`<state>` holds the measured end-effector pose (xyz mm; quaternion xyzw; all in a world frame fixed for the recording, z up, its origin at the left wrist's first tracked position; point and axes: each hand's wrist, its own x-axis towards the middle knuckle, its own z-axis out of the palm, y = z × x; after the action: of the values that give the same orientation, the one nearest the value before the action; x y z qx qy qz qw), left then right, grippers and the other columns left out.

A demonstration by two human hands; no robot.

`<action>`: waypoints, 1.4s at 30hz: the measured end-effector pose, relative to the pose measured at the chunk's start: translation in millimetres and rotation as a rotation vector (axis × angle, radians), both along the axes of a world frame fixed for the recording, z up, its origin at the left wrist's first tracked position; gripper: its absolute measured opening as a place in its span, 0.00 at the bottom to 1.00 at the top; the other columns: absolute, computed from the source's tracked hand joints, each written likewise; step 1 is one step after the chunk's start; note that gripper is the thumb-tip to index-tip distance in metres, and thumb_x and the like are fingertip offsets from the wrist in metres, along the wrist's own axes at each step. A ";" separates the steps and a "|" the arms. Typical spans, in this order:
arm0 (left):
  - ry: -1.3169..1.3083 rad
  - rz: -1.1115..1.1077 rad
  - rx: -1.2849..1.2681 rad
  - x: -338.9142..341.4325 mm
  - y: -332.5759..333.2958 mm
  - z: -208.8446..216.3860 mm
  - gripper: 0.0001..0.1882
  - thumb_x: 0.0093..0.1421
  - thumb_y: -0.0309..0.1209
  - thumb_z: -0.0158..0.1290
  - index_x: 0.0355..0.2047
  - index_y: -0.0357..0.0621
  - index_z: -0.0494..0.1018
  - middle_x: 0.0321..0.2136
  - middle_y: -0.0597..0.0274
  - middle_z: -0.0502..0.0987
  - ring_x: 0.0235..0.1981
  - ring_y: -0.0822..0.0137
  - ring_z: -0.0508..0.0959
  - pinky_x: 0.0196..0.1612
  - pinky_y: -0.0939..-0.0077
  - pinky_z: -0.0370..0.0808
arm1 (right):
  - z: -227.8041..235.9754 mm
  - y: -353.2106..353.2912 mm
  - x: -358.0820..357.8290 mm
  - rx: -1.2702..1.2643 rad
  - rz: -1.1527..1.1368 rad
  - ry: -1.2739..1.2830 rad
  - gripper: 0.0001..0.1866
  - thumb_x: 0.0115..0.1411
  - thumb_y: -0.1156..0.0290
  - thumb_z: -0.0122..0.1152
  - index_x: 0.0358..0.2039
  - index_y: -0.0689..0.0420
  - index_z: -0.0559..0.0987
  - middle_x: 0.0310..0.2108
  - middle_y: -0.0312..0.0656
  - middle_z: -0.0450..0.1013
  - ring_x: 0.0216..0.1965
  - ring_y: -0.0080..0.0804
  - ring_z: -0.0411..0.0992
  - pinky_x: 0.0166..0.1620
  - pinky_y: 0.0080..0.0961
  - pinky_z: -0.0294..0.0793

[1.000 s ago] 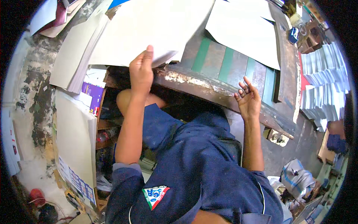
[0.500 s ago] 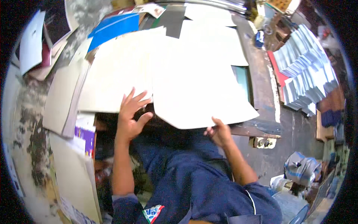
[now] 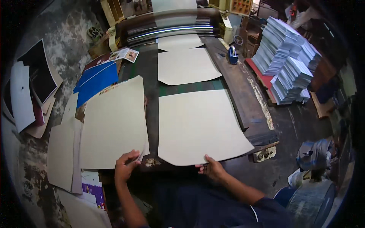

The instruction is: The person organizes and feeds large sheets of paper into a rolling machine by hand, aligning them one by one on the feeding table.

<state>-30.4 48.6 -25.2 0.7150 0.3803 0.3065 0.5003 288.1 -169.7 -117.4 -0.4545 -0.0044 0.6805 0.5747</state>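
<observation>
A pale sheet [image 3: 201, 127] lies on the bed [image 3: 151, 125], its near edge pinched by the right hand [image 3: 214, 170].
The left hand [image 3: 126, 166] curls at the pile's [image 3: 114, 129] corner, whether gripping I can't tell; a purple packet [image 3: 90, 190] bears print too small to read.

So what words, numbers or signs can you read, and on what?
No words or numbers can be read clearly.
Purple printed piece: marks too small and blurred.
Small picture sheet: any print too small.
Pale sheet in the right hand: no print shows.
Pale stack by the left hand: no print shows on top.
</observation>
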 end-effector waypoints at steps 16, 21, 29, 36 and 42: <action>-0.280 0.502 -0.105 24.6 -20.9 -8.2 0.22 0.68 0.41 0.49 0.42 0.28 0.75 0.39 0.55 0.79 0.43 0.69 0.75 0.52 0.72 0.69 | -37.9 153.6 75.2 0.203 -0.257 -0.044 0.27 0.68 0.45 0.40 0.52 0.58 0.64 0.37 0.48 0.74 0.30 0.30 0.70 0.41 0.39 0.76; -0.582 0.764 -0.081 37.2 -23.9 28.3 0.19 0.69 0.39 0.46 0.40 0.31 0.75 0.37 0.58 0.79 0.38 0.66 0.77 0.48 0.71 0.73 | -41.2 166.8 72.4 0.174 -0.349 -0.113 0.29 0.68 0.46 0.42 0.58 0.55 0.58 0.41 0.49 0.73 0.35 0.33 0.70 0.42 0.40 0.76; -0.054 0.129 0.393 44.8 -57.2 26.6 0.18 0.66 0.43 0.48 0.28 0.43 0.78 0.28 0.60 0.82 0.41 0.54 0.80 0.63 0.49 0.54 | 34.8 112.5 34.9 0.381 0.077 -0.134 0.37 0.61 0.42 0.51 0.62 0.53 0.59 0.51 0.47 0.70 0.41 0.33 0.70 0.42 0.37 0.75; 0.149 -0.067 0.605 42.8 -53.3 47.2 0.23 0.62 0.53 0.50 0.37 0.46 0.80 0.42 0.58 0.81 0.59 0.50 0.70 0.67 0.48 0.47 | 47.7 49.0 19.8 0.228 0.124 -0.154 0.15 0.63 0.63 0.56 0.40 0.62 0.71 0.26 0.41 0.70 0.25 0.29 0.68 0.32 0.31 0.73; 0.117 -0.017 0.277 3.7 -12.3 24.0 0.29 0.48 0.46 0.67 0.46 0.43 0.77 0.53 0.52 0.75 0.63 0.50 0.64 0.67 0.52 0.51 | -3.8 -7.5 0.8 0.150 0.090 -0.049 0.17 0.65 0.60 0.55 0.44 0.61 0.70 0.30 0.44 0.72 0.30 0.32 0.72 0.35 0.33 0.75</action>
<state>-26.7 36.3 -1.2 0.7969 0.3571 0.3095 0.3764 288.9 -177.2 -121.2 -0.4260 -0.0896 0.6920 0.5758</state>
